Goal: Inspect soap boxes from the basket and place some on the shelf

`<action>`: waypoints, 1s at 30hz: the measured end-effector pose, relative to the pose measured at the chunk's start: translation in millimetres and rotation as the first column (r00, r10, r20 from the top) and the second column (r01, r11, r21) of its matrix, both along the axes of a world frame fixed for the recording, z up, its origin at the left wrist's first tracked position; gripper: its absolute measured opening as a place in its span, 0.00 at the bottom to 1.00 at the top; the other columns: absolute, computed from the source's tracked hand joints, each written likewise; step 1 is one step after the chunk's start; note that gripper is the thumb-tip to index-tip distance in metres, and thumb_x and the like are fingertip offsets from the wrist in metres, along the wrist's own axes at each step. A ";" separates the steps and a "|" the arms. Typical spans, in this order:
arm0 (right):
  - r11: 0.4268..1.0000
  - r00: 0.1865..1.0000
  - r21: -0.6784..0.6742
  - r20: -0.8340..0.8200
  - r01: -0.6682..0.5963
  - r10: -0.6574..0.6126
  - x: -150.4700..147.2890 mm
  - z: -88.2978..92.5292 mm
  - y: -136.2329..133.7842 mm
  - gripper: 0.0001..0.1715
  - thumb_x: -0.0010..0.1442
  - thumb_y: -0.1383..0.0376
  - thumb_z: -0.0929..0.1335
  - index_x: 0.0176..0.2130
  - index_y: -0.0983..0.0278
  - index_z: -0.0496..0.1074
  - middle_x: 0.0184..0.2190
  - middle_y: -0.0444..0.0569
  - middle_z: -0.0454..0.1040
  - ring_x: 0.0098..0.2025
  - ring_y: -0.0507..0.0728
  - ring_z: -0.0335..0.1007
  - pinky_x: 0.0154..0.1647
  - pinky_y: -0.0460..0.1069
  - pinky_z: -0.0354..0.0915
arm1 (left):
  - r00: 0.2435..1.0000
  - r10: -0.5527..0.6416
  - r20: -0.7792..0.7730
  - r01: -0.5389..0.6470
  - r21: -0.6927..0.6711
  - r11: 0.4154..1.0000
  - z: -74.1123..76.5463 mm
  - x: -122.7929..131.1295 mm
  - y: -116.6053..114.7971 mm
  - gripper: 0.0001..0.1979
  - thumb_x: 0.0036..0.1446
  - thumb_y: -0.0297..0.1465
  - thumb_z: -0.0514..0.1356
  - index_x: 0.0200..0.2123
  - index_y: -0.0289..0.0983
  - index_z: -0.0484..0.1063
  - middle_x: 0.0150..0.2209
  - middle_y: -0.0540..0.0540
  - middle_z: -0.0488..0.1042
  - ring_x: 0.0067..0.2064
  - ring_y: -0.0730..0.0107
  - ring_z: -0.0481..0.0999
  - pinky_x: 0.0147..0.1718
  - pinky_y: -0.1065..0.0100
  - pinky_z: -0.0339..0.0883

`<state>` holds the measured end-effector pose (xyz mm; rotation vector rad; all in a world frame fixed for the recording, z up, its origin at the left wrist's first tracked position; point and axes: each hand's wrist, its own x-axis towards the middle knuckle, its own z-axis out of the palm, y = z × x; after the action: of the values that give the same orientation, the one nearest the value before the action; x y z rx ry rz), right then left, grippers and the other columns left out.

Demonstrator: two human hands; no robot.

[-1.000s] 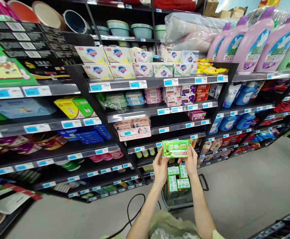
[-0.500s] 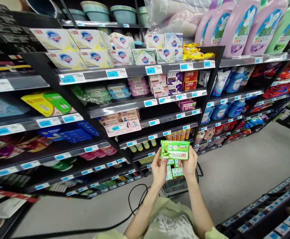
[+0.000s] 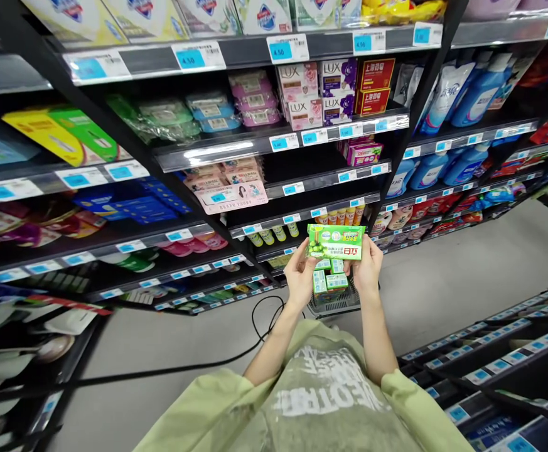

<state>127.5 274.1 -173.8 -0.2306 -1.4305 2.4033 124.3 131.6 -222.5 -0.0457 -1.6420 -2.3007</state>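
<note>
A green packet of soap (image 3: pixel 337 243) with white and red print is held up level between both hands. My left hand (image 3: pixel 300 270) grips its left end, thumb in front. The right end is in the fingers of my right hand (image 3: pixel 366 263). Below and behind it, a grey shopping basket (image 3: pixel 334 307) holds several similar green and white packs (image 3: pixel 337 280), partly hidden by the hands and the packet.
Ahead stands a shelf with boxed soap (image 3: pixel 297 78), wrapped soap bars (image 3: pixel 257 100) and a pink display box (image 3: pixel 233 196). Blue bottles (image 3: pixel 429 168) line the right bays. A black cable (image 3: pixel 170 370) crosses the grey floor (image 3: pixel 161 402). Another shelf (image 3: pixel 504 370) rises at the lower right.
The view has tipped downward, so the top shelf and large bottles have mostly left the frame and more of the shirt shows. Both hands still hold the packet, now higher in view.
</note>
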 end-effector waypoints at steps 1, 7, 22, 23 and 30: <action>1.000 1.000 -0.001 -0.004 -0.006 0.006 0.7 -0.2 -0.1 0.28 0.61 0.39 0.72 0.32 0.60 0.70 0.19 0.38 0.68 0.12 0.48 0.60 0.09 0.43 0.54 | 1.000 -0.003 -0.011 0.003 0.006 1.000 -0.5 0.9 -0.8 0.37 0.54 0.51 0.73 0.62 0.40 0.76 0.50 0.39 0.84 0.46 0.56 0.85 0.47 0.58 0.81; 0.999 0.999 0.016 -0.011 -0.033 0.033 3.4 -1.3 -4.4 0.28 0.62 0.39 0.72 0.33 0.61 0.70 0.19 0.38 0.69 0.13 0.48 0.62 0.09 0.43 0.54 | 0.999 0.018 -0.032 -0.018 0.000 1.000 -2.9 0.9 -6.4 0.36 0.54 0.53 0.72 0.61 0.41 0.78 0.53 0.38 0.83 0.47 0.55 0.84 0.45 0.60 0.81; 1.000 0.999 0.005 -0.043 -0.021 0.022 1.8 1.1 -6.0 0.28 0.61 0.40 0.73 0.33 0.61 0.70 0.21 0.38 0.70 0.11 0.47 0.60 0.08 0.43 0.54 | 1.000 0.018 -0.006 -0.018 0.012 1.000 -3.8 -2.6 -7.5 0.40 0.53 0.54 0.72 0.64 0.39 0.75 0.51 0.38 0.84 0.45 0.55 0.85 0.42 0.61 0.81; 1.000 0.999 0.006 -0.043 -0.022 0.023 1.3 1.1 -6.5 0.28 0.61 0.40 0.73 0.33 0.61 0.70 0.20 0.38 0.70 0.11 0.47 0.60 0.08 0.43 0.54 | 1.000 0.020 -0.010 -0.020 0.018 1.000 -3.8 -3.0 -7.8 0.40 0.53 0.54 0.72 0.63 0.39 0.75 0.51 0.38 0.84 0.45 0.55 0.85 0.43 0.61 0.81; 1.000 0.999 -0.003 -0.042 -0.031 0.031 -1.7 2.4 -10.8 0.28 0.60 0.40 0.73 0.31 0.62 0.70 0.20 0.38 0.70 0.12 0.47 0.62 0.09 0.43 0.57 | 0.999 0.040 0.001 -0.040 -0.012 0.999 -1.4 -3.7 -11.7 0.41 0.53 0.55 0.72 0.64 0.39 0.75 0.52 0.38 0.83 0.46 0.54 0.85 0.43 0.59 0.81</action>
<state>125.8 263.3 -171.4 -0.1592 -1.4220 2.4209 120.6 119.9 -223.9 -0.0141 -1.6427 -2.2621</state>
